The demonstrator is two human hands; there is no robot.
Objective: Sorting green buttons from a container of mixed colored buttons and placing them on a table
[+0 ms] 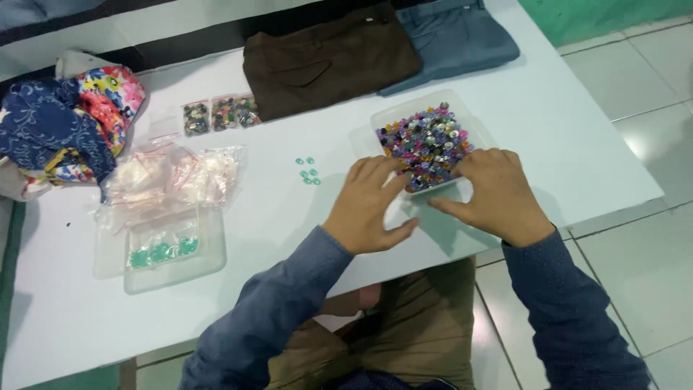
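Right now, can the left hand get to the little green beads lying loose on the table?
Probably yes. The left hand rests by the bead tray, and the green beads lie just beside it on bare table, with nothing between.

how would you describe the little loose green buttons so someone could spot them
On the white table, look left of the clear tray of mixed buttons that both hands touch. The loose green buttons lie bare on the tabletop, unlike the bagged ones.

Buttons (426, 144) in tray (390, 119), trousers (328, 58) behind
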